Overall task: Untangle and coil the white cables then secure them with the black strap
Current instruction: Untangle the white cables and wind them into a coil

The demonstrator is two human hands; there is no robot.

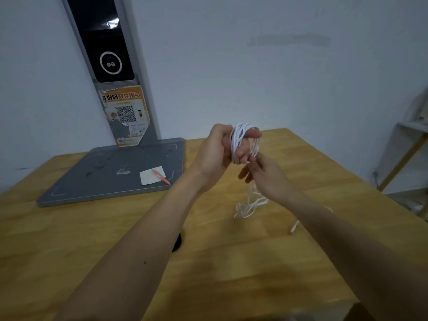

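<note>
The left hand (220,147) holds the coil (240,140) wound round its fingers, above the desk's (231,262) far edge. The right hand (261,174) pinches the loose cable (250,205), which trails to the desk.

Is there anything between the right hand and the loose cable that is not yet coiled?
Nothing visible. The right hand already touches the loose cable just below the coil on the left hand.

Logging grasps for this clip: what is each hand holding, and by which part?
The left hand holds the white cables by the finished coil, looped around its fingers. The right hand pinches the loose strands just below the coil.
</note>
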